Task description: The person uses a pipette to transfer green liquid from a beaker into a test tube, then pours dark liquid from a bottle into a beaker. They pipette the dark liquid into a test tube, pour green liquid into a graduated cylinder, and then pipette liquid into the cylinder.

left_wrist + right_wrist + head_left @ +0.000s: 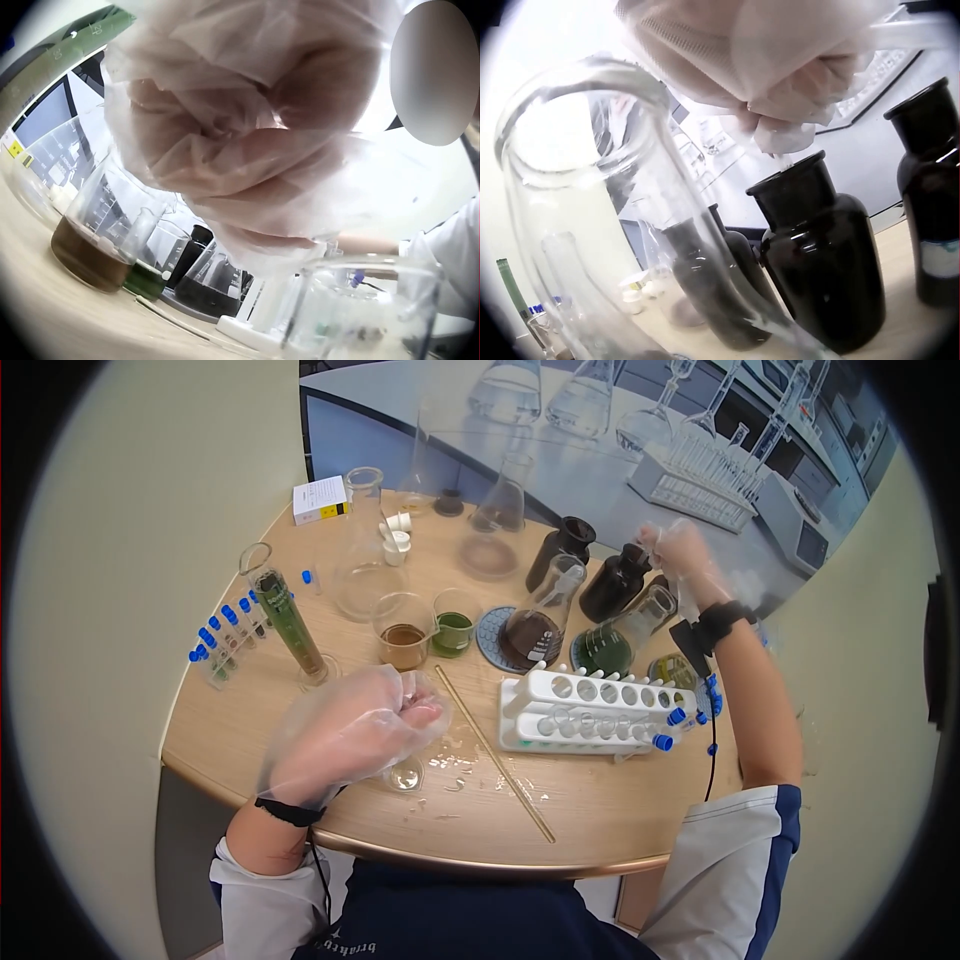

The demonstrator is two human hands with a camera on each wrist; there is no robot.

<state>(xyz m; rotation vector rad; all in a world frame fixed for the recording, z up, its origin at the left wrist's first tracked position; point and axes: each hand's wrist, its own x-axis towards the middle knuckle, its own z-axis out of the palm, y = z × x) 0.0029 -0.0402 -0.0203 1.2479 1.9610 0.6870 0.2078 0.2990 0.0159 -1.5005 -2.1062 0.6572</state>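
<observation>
My left hand (365, 720), in a clear plastic glove, hovers over the front left of the table with its fingers curled; nothing shows in its grasp. Below it stands a small glass beaker (360, 315), partly hidden by the hand in the head view. My gloved right hand (685, 560) is at the mouth of a dark wide-necked bottle (821, 262) at the back right. Its fingertips pinch a thin pale piece (784, 160) that reaches down to the bottle's opening; the glove covers most of it. A second dark bottle (560, 550) stands to the left.
A white test tube rack (590, 710) stands before conical flasks with brown liquid (530, 635) and green liquid (605, 650). A glass rod (495, 755) lies among water drops. Beakers, a measuring cylinder (285, 615), blue-capped tubes (230, 630) and empty flasks crowd the left and back.
</observation>
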